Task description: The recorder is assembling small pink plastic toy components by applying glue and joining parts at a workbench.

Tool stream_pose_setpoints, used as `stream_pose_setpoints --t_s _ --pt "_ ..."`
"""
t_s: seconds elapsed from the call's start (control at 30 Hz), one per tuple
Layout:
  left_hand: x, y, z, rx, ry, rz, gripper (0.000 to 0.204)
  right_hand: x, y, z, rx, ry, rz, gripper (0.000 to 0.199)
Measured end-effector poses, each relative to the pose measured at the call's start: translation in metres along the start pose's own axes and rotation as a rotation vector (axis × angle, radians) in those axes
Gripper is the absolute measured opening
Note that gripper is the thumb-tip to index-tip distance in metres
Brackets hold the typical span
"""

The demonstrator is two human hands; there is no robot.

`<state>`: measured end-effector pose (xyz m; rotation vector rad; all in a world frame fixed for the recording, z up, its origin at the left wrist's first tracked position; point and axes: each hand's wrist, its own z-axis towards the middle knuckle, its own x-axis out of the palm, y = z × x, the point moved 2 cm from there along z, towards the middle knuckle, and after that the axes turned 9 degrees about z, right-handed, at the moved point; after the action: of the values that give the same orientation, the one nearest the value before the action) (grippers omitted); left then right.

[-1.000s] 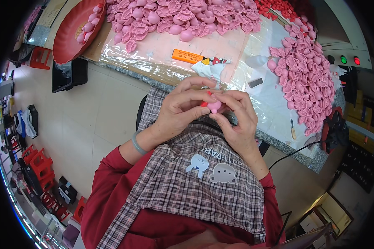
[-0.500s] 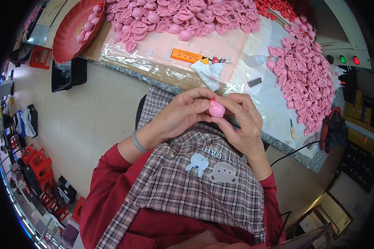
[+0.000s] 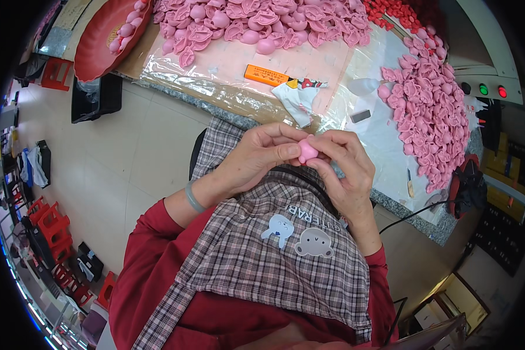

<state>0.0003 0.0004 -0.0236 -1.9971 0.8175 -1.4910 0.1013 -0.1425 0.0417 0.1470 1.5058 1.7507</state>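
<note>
Since the earlier frame, the pink piece (image 3: 307, 151) has been rounding from a flat folded shape into a smooth soft ball. The left hand (image 3: 261, 155) and right hand (image 3: 345, 167) are pinching it between closed fingertips above the checked apron (image 3: 274, 256), just short of the plastic-covered table (image 3: 356, 119).

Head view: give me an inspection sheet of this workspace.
Surface: table under clear plastic sheet.
Job's things: pink piece pinched between left hand and right hand; pink pieces heaped at top and right.
Clutter: orange box, red tray, small black block.
Hands: both closed on the piece, above the lap.
Cables: black cable off the table edge.
Surroundings: tiled floor, red stools.
</note>
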Motion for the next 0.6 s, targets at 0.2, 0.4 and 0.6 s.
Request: stream_pose_setpoints --t_s 0.2,0.4,0.6 --pt "0.003 -0.005 -0.001 -0.029 -0.046 0.064 0.027 -0.002 -0.006 0.001 0.068 -0.030 0.063 0.028" --pt "0.004 -0.005 0.000 0.008 -0.059 0.075 0.031 -0.003 -0.009 -0.001 0.140 -0.006 0.117 0.028" --pt "0.006 -0.006 -0.003 0.020 -0.064 0.192 0.031 -0.005 -0.011 -0.004 0.145 -0.011 0.157 0.029"
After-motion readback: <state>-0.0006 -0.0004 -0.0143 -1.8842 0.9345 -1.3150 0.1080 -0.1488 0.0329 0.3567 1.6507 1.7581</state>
